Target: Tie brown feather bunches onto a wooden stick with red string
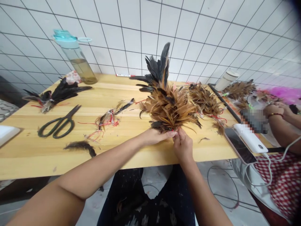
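A thick bundle of brown and black feathers (168,105) stands on the wooden table (131,157), its dark tips pointing up. My left hand (156,136) pinches the bundle's base from the left, fingers closed. My right hand (182,145) meets it from the right, fingers closed on the same base, where a bit of red thread shows. Both hands sit close to the table's near edge.
Black scissors (60,123) lie at the left, near a dark feather pile (55,93) and a water bottle (76,58). Loose feathers with red thread (107,119) lie mid-table. More brown feathers (205,100), a phone (238,145) and a power bank (250,138) sit right. Another person's arm (279,121) works at the far right.
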{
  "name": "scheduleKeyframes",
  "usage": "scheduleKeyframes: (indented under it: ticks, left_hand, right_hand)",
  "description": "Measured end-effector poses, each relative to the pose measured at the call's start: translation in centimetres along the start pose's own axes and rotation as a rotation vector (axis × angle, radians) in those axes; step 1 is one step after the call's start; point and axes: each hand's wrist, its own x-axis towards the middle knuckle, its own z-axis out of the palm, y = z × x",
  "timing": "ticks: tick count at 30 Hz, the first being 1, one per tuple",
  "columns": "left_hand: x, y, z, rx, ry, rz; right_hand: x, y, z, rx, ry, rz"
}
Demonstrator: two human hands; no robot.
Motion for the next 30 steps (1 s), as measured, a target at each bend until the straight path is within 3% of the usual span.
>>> scheduleKeyframes:
  ticks: [4,9,16,25,30]
  left_hand:
    - [-0.1,0.5,0.5,-0.074,0.080,0.025]
    - [-0.3,-0.1,1.8,-0.315,0.165,-0.064]
    - [-0.6,1.1,1.7,-0.524,0.265,-0.028]
    - [-0.6,0.9,0.8,-0.548,0.157,-0.124]
    - [-0.7,1.1,0.8,-0.456,0.034,-0.105]
  right_hand:
    - [-0.7,-0.5,-0.1,-0.007,0.071,0.002]
    - [-1.4,-1.0,0.3,-0.006,0.154,-0.029]
    - [-1.7,-1.1,1.1,-0.137,0.219,-0.081]
    - [-1.7,-2.3,-0.7,-0.016,0.050,-0.114]
    - [-1.9,-2.5,-1.5,-0.056,-0.069,-0.010]
